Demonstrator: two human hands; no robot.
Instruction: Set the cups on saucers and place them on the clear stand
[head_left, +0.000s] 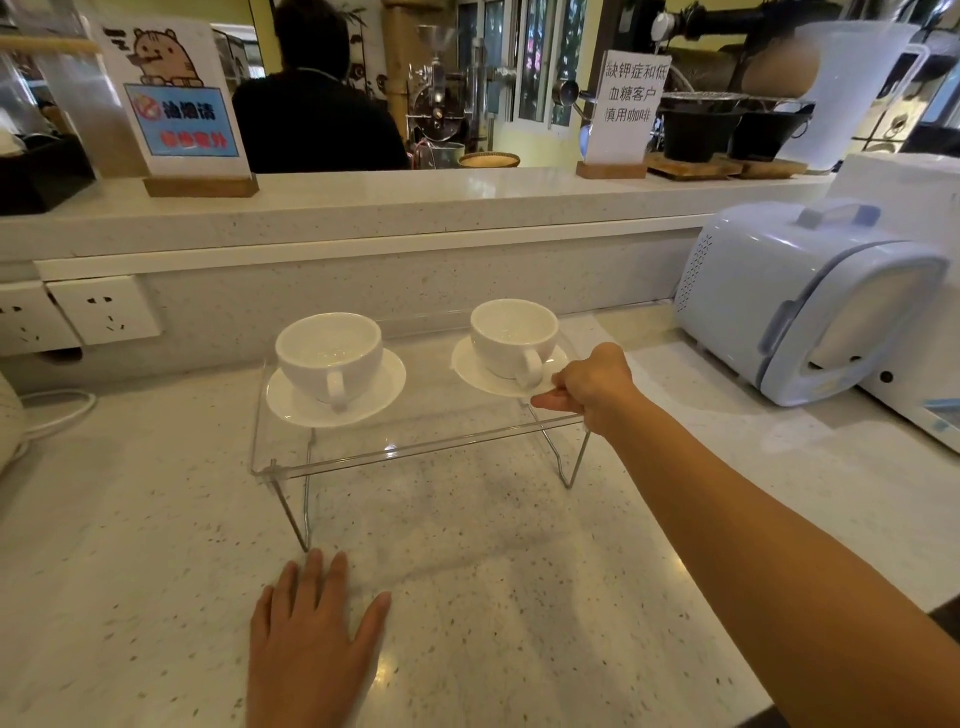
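Two white cups sit on white saucers on top of the clear stand (415, 447). The left cup (328, 353) rests on its saucer (291, 405) at the stand's left end. On the right, the other cup (511, 332) stands on a saucer (470, 371) whose near rim is pinched between the fingers of my right hand (589, 387). My left hand (311, 644) lies flat on the counter in front of the stand, fingers apart, holding nothing.
A pale blue appliance (800, 301) stands on the counter to the right of the stand. Wall sockets (101, 312) are at the left. A raised ledge behind carries sign holders (182, 104) and dark pots (696, 130). A person sits beyond the ledge.
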